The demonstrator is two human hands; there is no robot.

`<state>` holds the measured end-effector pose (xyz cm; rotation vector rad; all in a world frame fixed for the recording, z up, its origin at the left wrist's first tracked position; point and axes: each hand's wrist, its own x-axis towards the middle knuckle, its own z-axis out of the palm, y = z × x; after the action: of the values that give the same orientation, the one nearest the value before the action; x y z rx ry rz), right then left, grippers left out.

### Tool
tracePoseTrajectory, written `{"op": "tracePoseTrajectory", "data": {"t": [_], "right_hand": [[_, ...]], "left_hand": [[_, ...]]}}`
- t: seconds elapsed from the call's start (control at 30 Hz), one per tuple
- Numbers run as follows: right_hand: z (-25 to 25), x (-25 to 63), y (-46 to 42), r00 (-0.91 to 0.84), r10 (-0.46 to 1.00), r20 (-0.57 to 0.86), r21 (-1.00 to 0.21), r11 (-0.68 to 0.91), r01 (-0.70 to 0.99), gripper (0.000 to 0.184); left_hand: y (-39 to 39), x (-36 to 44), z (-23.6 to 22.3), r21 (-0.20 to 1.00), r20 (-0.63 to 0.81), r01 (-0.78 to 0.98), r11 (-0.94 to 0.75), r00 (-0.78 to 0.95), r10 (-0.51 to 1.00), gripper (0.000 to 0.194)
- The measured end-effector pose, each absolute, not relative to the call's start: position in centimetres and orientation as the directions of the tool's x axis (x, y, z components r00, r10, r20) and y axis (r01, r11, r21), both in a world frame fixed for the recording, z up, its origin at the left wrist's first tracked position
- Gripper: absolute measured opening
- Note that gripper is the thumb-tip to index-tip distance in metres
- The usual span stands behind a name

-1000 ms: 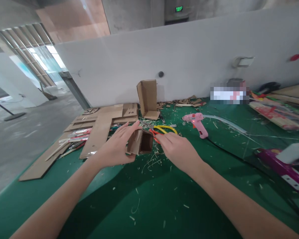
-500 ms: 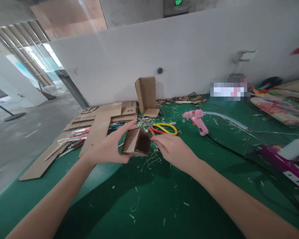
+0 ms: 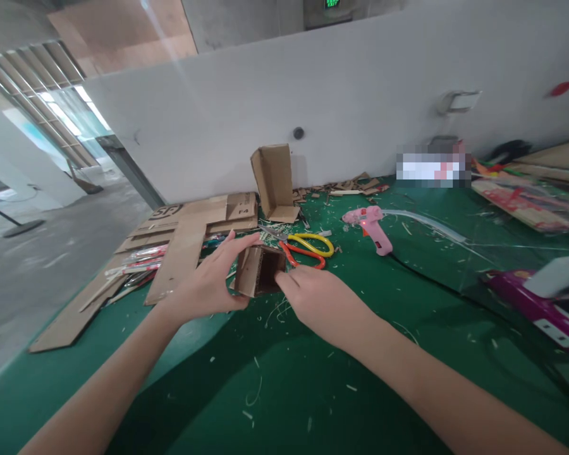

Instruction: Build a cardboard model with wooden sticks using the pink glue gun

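Observation:
A small open-ended cardboard box is held above the green table, its dark hollow facing me. My left hand grips it from the left, fingers over the top and thumb underneath. At the right rim of the opening, my right hand has its fingers closed on the box wall, with one fingertip at the hollow. Just behind the box lie scissors with one yellow and one red handle. A folded cardboard piece stands upright farther back, by the wall.
To the right lie a pink glue gun with its glue stick and cord, and a purple-and-white device. Flat cardboard sheets and wrapped packets cover the left. Shavings and cardboard scraps litter the green table.
My right hand has moved left, bringing its fingertips from beside the box to the rim of its opening. The box is turned slightly. The whole view has shifted a little.

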<state>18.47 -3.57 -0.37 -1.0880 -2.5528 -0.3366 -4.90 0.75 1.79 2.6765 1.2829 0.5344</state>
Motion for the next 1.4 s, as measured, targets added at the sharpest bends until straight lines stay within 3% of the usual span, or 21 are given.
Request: {"op": "tracePoseTrajectory", "data": {"t": [0.23,0.37,0.47,0.67,0.8,1.07,1.23,1.4], "right_hand": [[0.3,18.3,-3.9,-0.648,0.709,0.278,-0.14,0.697,0.703,0.021],[0.1,18.8,-3.6,-0.633,0.705,0.319,-0.182,0.701,0.689,0.02],[-0.2,18.5,-3.8,-0.635,0.656,0.409,-0.121,0.729,0.674,0.022],[-0.5,17.4,-4.9,-0.673,0.483,0.56,0.132,0.75,0.648,0.024],[-0.2,17.1,-5.5,-0.661,0.396,0.637,0.17,0.765,0.621,0.025],[-0.7,16.6,-5.6,-0.615,0.362,0.7,0.106,0.799,0.591,0.024],[-0.6,17.4,-4.6,-0.565,0.354,0.745,0.108,0.773,0.626,0.025],[-0.3,18.9,-3.1,-0.466,0.404,0.788,-0.006,0.761,0.649,0.026]], "left_hand": [[0.6,-4.6,1.8,0.21,0.278,0.726,-0.655,0.598,0.752,0.09],[1.0,-4.7,1.9,0.151,0.349,0.707,-0.691,0.616,0.706,0.086],[1.3,-4.6,1.8,0.058,0.459,0.659,-0.75,0.65,0.606,0.085],[1.4,-4.1,0.8,-0.048,0.556,0.627,-0.777,0.664,0.501,0.083],[1.4,-4.1,0.5,-0.028,0.534,0.65,-0.759,0.652,0.538,0.082],[1.7,-4.2,0.2,0.005,0.537,0.631,-0.776,0.653,0.534,0.092],[1.1,-3.9,0.4,0.135,0.426,0.639,-0.757,0.652,0.627,0.11],[0.0,-3.2,1.3,0.315,0.251,0.61,-0.727,0.686,0.683,0.107]]}}
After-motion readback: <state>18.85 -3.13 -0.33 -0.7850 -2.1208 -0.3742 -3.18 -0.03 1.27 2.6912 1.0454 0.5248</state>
